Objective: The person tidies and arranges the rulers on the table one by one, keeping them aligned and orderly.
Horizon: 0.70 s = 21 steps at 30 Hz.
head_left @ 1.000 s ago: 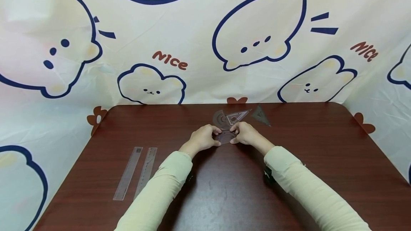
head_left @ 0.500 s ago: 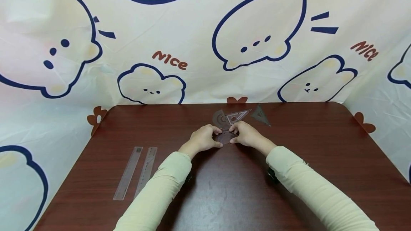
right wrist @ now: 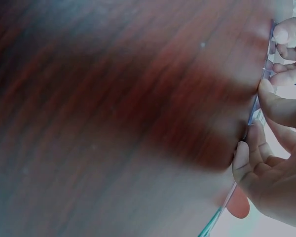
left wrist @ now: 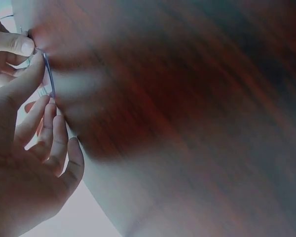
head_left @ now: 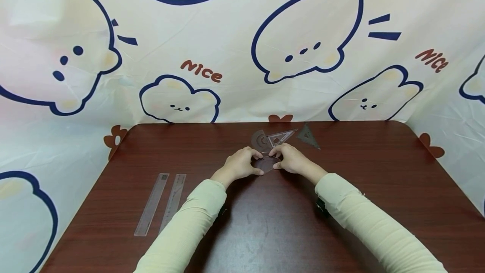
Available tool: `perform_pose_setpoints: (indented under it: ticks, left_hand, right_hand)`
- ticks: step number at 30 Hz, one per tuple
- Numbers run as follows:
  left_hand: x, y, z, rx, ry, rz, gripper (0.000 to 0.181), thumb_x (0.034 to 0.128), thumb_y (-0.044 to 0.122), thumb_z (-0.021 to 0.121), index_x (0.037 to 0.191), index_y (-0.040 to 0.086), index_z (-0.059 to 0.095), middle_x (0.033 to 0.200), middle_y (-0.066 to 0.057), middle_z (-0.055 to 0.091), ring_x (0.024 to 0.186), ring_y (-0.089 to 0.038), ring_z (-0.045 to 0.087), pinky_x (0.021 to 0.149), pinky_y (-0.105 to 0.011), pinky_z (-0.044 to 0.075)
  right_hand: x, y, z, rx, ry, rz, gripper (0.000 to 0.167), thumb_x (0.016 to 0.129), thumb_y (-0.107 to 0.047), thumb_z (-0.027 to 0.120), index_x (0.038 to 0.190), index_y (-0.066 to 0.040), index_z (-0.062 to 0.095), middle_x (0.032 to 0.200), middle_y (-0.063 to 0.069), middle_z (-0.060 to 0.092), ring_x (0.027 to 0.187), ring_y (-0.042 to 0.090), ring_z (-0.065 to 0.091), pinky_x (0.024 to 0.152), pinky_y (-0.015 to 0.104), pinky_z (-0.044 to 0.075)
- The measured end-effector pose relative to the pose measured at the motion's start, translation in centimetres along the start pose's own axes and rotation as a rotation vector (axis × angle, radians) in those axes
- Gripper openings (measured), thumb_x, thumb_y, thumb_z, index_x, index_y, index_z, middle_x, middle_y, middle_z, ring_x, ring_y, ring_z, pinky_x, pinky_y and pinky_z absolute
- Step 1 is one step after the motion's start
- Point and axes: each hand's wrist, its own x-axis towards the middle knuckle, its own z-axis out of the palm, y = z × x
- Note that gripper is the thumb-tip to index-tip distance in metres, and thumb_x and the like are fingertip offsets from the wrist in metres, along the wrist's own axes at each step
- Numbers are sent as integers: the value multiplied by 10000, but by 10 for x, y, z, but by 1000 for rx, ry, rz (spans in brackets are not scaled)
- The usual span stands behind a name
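Observation:
A clear, purplish protractor [head_left: 266, 164] with a curved edge lies flat at the far middle of the table, partly covered by fingers. My left hand [head_left: 238, 163] holds its left side, thumb at the near edge and fingertips at the far one. On the right side my right hand [head_left: 293, 160] pinches it the same way. Both wrist views show the plate edge-on, as a thin edge [left wrist: 50, 76] between the hands. Just beyond lie a second clear protractor [head_left: 259, 141] and a clear set square [head_left: 279, 138], close together or touching.
A greenish set square [head_left: 308, 137] lies to the right of the other pieces, near the back edge. Two clear rulers, a left ruler [head_left: 152, 204] and a right ruler [head_left: 174, 199], lie side by side at the left. A patterned cloth [head_left: 235, 54] hangs around the brown table [head_left: 360, 155].
Between the hands the protractor has turned slightly, and its near edge now slants. Both hands have shifted a little. The rulers and the pieces at the back stay put.

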Motion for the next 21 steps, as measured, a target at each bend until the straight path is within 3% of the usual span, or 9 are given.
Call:
perform_pose_setpoints:
  ticks: [12,21]
  left_hand:
    - [-4,1,-1,47,-57,33,719,735,433,875,1354,194,599,1271,-26,557,1218,-229,509,906,-488,473]
    - [-10,6,2,56,-42,24,729,757,447,855,1368,160,579,1296,-39,538,1219,-244,484,921,-471,459]
  right_hand:
    - [1,1,0,56,80,17,272,854,-35,763,1119,-19,702,994,118,632,957,286,602,867,450,488]
    - [-3,1,2,151,96,59,274,843,34,737,1108,-31,709,994,101,674,798,196,610,727,359,509]
